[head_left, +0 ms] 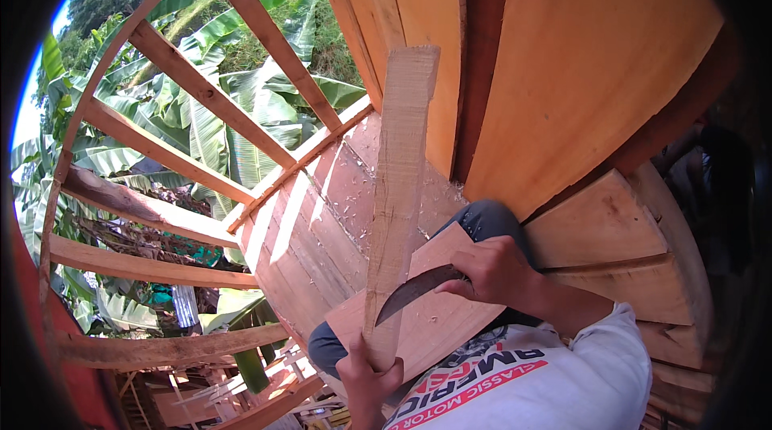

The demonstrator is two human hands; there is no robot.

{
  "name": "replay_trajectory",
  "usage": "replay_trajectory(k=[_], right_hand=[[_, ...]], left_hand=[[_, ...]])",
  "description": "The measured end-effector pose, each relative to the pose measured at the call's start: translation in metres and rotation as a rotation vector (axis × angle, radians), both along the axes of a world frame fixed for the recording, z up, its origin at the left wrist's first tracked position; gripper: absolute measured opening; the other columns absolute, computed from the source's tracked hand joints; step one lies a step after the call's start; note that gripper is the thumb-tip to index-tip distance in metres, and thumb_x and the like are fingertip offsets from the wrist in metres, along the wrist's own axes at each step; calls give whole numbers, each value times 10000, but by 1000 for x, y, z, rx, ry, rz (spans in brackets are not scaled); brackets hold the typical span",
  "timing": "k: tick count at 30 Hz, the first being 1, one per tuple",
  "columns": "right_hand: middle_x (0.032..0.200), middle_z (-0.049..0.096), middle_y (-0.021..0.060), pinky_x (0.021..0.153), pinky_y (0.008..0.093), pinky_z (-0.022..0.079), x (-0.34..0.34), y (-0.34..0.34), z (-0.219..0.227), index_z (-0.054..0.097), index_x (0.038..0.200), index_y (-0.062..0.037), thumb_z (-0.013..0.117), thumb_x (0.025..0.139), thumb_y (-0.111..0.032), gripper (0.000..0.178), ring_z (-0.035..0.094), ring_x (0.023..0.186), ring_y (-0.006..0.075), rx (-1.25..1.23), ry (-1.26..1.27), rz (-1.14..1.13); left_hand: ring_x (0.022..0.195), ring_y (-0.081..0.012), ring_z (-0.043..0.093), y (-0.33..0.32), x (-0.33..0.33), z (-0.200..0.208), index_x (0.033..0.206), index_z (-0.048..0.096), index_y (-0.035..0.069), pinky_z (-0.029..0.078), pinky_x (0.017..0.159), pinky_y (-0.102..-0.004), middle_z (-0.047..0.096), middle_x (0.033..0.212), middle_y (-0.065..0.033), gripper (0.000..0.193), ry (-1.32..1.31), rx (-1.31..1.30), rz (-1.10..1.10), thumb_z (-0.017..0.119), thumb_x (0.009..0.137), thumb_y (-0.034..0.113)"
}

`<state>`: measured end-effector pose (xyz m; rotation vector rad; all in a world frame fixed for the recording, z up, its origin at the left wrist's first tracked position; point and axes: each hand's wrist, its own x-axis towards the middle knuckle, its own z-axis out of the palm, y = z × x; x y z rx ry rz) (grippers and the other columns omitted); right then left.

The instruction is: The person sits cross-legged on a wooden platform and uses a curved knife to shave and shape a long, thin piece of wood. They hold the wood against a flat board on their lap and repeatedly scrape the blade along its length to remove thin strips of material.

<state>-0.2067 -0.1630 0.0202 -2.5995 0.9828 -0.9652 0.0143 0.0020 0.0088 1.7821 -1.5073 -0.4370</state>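
Note:
My left hand (368, 375) is closed round the lower end of a long pale wooden plank (398, 164), which tilts up and away from me. A notch shows on the plank's right edge near its far end. In my right hand (494, 273) is a knife with a dark curved blade (416, 288); its handle is hidden by my fingers. The blade crosses the lower part of the plank, its tip just above my left hand. Across my lap lies a flat wooden board (454, 317), beneath the plank and knife.
Wood shavings are scattered on the plank floor (322, 221). To the left stands a slatted wooden railing (217, 100), with banana plants (257, 108) beyond. Large wooden panels (587, 60) rise ahead and to the right. Stacked boards (603, 229) are at the right, near a dark figure (716, 181).

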Motion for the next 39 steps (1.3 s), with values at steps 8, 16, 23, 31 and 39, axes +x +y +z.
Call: replay_trajectory(k=[8, 16, 23, 31, 39], right_hand=[[549, 548, 61, 445, 316, 456, -2, -4, -6, 579, 651, -101, 633, 829, -523, 461, 607, 508, 226, -24, 25, 7], [539, 524, 108, 456, 364, 439, 2, -3, -20, 555, 656, -63, 624, 869, -452, 449, 587, 507, 297, 103, -151, -90], [556, 544, 124, 459, 370, 447, -3, 5, -18, 578, 676, -52, 623, 882, -430, 433, 589, 508, 320, 220, -212, 53], [590, 598, 148, 497, 394, 478, -35, -2, -37, 681, 810, -61, 571, 905, -468, 431, 618, 560, 330, 338, -142, -144], [577, 595, 147, 541, 397, 506, -37, 39, -40, 673, 819, -58, 514, 920, -517, 496, 629, 586, 349, 389, -64, -5]], left_hand=[[562, -345, 647, -8, -7, 3, 1216, 462, -41, 504, 522, -355, 600, 684, -190, 664, -24, -16, -14, 683, 601, 73], [605, -363, 652, -10, -14, 9, 1256, 431, -21, 502, 537, -369, 603, 702, -200, 704, 43, 69, -10, 686, 606, 72], [589, -243, 602, -4, -31, 1, 1194, 434, -15, 482, 586, -302, 562, 706, -147, 611, 56, 94, 8, 599, 607, 1], [977, -317, 602, -9, -47, -2, 1357, 363, -55, 483, 840, -362, 590, 1089, -208, 778, 27, 282, 63, 706, 709, 204], [949, -285, 585, -22, -64, -13, 1264, 409, -30, 444, 878, -349, 566, 1031, -197, 678, 117, 16, 2, 617, 618, -26]])
